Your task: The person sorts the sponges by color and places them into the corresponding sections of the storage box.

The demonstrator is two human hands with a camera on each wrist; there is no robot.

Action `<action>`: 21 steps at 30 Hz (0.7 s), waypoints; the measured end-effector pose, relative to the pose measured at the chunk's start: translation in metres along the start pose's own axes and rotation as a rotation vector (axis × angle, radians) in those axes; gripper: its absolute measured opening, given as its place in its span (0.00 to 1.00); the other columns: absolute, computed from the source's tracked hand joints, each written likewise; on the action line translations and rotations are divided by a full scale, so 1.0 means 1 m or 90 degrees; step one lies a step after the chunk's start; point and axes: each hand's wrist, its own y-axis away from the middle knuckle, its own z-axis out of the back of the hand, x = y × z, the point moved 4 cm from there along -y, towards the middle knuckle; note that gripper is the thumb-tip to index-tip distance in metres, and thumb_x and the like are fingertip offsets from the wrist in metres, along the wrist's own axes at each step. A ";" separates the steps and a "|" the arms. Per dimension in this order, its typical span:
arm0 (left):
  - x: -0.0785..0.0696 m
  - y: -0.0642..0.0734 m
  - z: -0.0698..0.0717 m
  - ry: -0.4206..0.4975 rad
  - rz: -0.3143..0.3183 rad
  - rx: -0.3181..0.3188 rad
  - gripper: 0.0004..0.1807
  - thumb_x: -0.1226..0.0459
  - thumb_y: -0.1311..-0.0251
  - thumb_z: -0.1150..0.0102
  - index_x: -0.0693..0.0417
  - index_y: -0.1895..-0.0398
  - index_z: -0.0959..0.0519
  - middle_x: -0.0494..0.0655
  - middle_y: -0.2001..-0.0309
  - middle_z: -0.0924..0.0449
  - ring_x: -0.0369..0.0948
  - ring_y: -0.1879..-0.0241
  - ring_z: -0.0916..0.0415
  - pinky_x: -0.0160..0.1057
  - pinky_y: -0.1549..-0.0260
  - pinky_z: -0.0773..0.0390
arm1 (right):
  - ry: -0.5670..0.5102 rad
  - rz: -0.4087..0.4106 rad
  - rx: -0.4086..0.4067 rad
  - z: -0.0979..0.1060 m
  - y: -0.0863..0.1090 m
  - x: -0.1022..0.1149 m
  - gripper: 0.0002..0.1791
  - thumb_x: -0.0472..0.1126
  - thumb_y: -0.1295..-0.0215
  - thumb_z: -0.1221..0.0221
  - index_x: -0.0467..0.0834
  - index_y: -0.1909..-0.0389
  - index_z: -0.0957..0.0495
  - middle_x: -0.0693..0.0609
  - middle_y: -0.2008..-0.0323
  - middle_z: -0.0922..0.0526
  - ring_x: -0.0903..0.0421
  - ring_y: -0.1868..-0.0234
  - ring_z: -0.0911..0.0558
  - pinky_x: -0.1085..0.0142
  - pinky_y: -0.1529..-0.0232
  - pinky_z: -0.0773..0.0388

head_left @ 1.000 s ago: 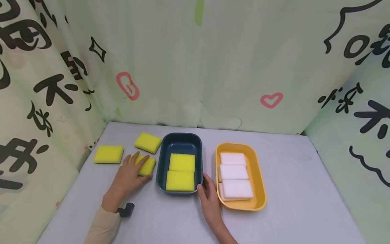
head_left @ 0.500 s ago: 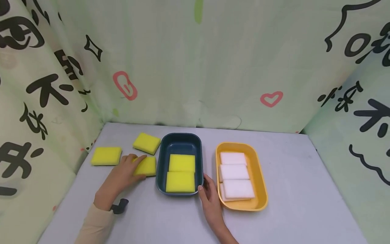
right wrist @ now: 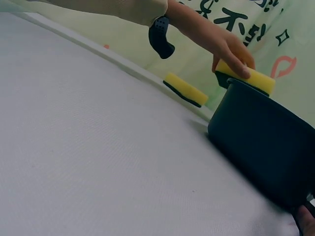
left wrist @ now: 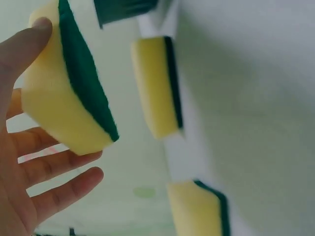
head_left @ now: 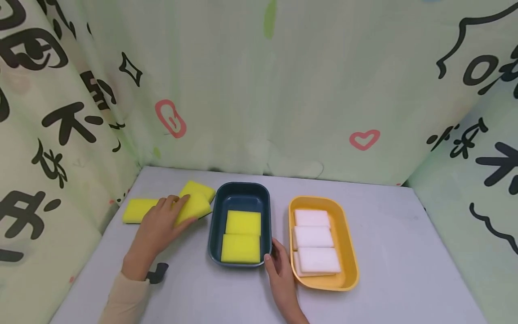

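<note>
My left hand (head_left: 163,222) holds a sponge (left wrist: 64,93), yellow with a dark green scouring side, thumb on one side and fingers on the other. In the head view this sponge overlaps a second yellow sponge (head_left: 204,189) behind it, while a third sponge (head_left: 137,210) lies to the left, partly behind the hand. To the right stands a dark blue tray (head_left: 214,243) with two yellow sponges (head_left: 241,236) in its near part. My right hand (head_left: 282,276) touches the tray's near right corner from outside; only a bit of its thumb (right wrist: 307,221) shows in the right wrist view.
A yellow tray (head_left: 348,265) with several white sponges (head_left: 313,236) stands right of the blue tray, close beside the right hand. Printed curtains (head_left: 307,90) surround the table (head_left: 396,252) at the back and sides. A dark wrist strap (right wrist: 160,38) sits on the left wrist.
The left hand has taken hold of the near yellow sponge and raised it, so it now covers part of the sponge behind. The right hand stays at the blue tray's corner.
</note>
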 end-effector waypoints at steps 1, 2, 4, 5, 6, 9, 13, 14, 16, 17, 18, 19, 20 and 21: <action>-0.003 -0.003 0.000 0.002 -0.005 -0.002 0.38 0.47 0.42 0.25 0.58 0.33 0.24 0.63 0.48 0.21 0.59 0.50 0.21 0.56 0.57 0.14 | -0.001 -0.006 0.000 0.000 0.001 0.000 0.30 0.42 0.19 0.46 0.41 0.22 0.40 0.39 0.22 0.36 0.44 0.20 0.37 0.81 0.31 0.35; -0.006 -0.007 0.000 0.002 -0.012 0.000 0.38 0.47 0.41 0.26 0.57 0.33 0.25 0.63 0.47 0.21 0.60 0.49 0.22 0.56 0.56 0.14 | -0.001 -0.004 0.002 0.000 0.002 0.000 0.30 0.43 0.19 0.46 0.41 0.22 0.40 0.39 0.22 0.37 0.44 0.20 0.37 0.80 0.30 0.36; -0.014 -0.014 -0.001 0.003 -0.028 0.005 0.37 0.49 0.39 0.26 0.57 0.31 0.26 0.64 0.44 0.23 0.61 0.46 0.23 0.57 0.55 0.14 | -0.010 0.002 0.002 -0.001 0.002 0.000 0.30 0.43 0.19 0.46 0.42 0.22 0.39 0.39 0.22 0.36 0.43 0.20 0.37 0.79 0.30 0.36; -0.018 -0.018 -0.002 0.005 -0.037 0.009 0.37 0.50 0.39 0.26 0.57 0.31 0.27 0.64 0.43 0.23 0.62 0.45 0.23 0.57 0.54 0.14 | -0.015 0.004 0.002 -0.001 0.003 0.000 0.30 0.43 0.19 0.46 0.42 0.22 0.39 0.39 0.22 0.36 0.43 0.20 0.36 0.80 0.30 0.35; -0.022 -0.022 -0.002 0.007 -0.043 0.014 0.37 0.51 0.39 0.26 0.57 0.31 0.27 0.65 0.42 0.24 0.63 0.44 0.24 0.57 0.53 0.14 | -0.019 0.004 0.004 -0.002 0.003 0.000 0.30 0.43 0.19 0.46 0.42 0.22 0.39 0.39 0.22 0.36 0.43 0.20 0.36 0.81 0.31 0.35; -0.033 -0.030 -0.004 0.014 -0.051 0.027 0.37 0.54 0.39 0.25 0.56 0.30 0.29 0.65 0.40 0.26 0.64 0.40 0.26 0.56 0.54 0.13 | -0.020 -0.002 0.009 -0.002 0.004 -0.003 0.30 0.43 0.19 0.46 0.43 0.22 0.39 0.40 0.23 0.35 0.43 0.21 0.35 0.81 0.32 0.34; -0.046 -0.042 -0.008 0.031 -0.050 0.047 0.37 0.56 0.38 0.25 0.54 0.29 0.31 0.64 0.37 0.28 0.61 0.36 0.30 0.52 0.58 0.11 | -0.010 -0.005 0.007 -0.002 0.004 -0.005 0.30 0.44 0.19 0.46 0.44 0.22 0.39 0.41 0.22 0.35 0.44 0.21 0.35 0.74 0.28 0.33; -0.049 -0.044 -0.010 0.035 -0.051 0.053 0.38 0.55 0.38 0.26 0.54 0.28 0.31 0.63 0.36 0.29 0.61 0.36 0.31 0.51 0.59 0.10 | -0.010 -0.003 0.005 -0.002 0.004 -0.004 0.29 0.43 0.19 0.46 0.43 0.22 0.39 0.41 0.22 0.35 0.44 0.21 0.35 0.71 0.27 0.33; -0.055 -0.049 -0.012 0.043 -0.051 0.063 0.38 0.54 0.38 0.25 0.53 0.28 0.31 0.63 0.36 0.29 0.59 0.35 0.31 0.50 0.60 0.10 | -0.009 -0.001 0.000 -0.001 0.004 -0.004 0.29 0.42 0.19 0.46 0.43 0.22 0.39 0.40 0.23 0.35 0.44 0.21 0.35 0.69 0.26 0.33; -0.057 -0.051 -0.014 0.046 -0.051 0.069 0.38 0.53 0.39 0.25 0.53 0.29 0.31 0.62 0.37 0.29 0.59 0.36 0.31 0.50 0.60 0.10 | -0.010 0.002 -0.002 0.000 0.004 -0.003 0.29 0.42 0.19 0.46 0.43 0.22 0.39 0.40 0.23 0.35 0.44 0.21 0.35 0.68 0.26 0.33; -0.059 -0.053 -0.016 0.049 -0.050 0.074 0.39 0.52 0.39 0.25 0.53 0.29 0.31 0.62 0.37 0.29 0.58 0.36 0.31 0.49 0.59 0.10 | -0.010 0.003 -0.002 0.000 0.004 -0.003 0.29 0.41 0.19 0.47 0.43 0.22 0.39 0.40 0.22 0.35 0.44 0.21 0.35 0.69 0.26 0.32; -0.062 -0.055 -0.017 0.052 -0.049 0.079 0.39 0.52 0.39 0.25 0.53 0.29 0.31 0.61 0.38 0.29 0.58 0.37 0.31 0.49 0.58 0.11 | -0.010 0.003 -0.001 0.000 0.004 -0.003 0.29 0.41 0.19 0.47 0.43 0.22 0.39 0.40 0.22 0.35 0.44 0.21 0.35 0.70 0.27 0.32; -0.063 -0.057 -0.019 0.056 -0.047 0.084 0.39 0.51 0.40 0.25 0.53 0.30 0.31 0.60 0.38 0.29 0.58 0.37 0.31 0.48 0.57 0.11 | -0.012 0.003 0.001 0.000 0.004 -0.003 0.29 0.41 0.19 0.47 0.43 0.22 0.39 0.40 0.22 0.35 0.44 0.21 0.35 0.72 0.27 0.32; -0.065 -0.058 -0.021 0.061 -0.047 0.087 0.39 0.51 0.41 0.24 0.54 0.30 0.30 0.60 0.39 0.29 0.57 0.38 0.31 0.48 0.56 0.11 | -0.015 0.003 0.004 0.000 0.004 -0.004 0.29 0.40 0.19 0.47 0.43 0.22 0.39 0.40 0.22 0.35 0.44 0.21 0.35 0.74 0.28 0.33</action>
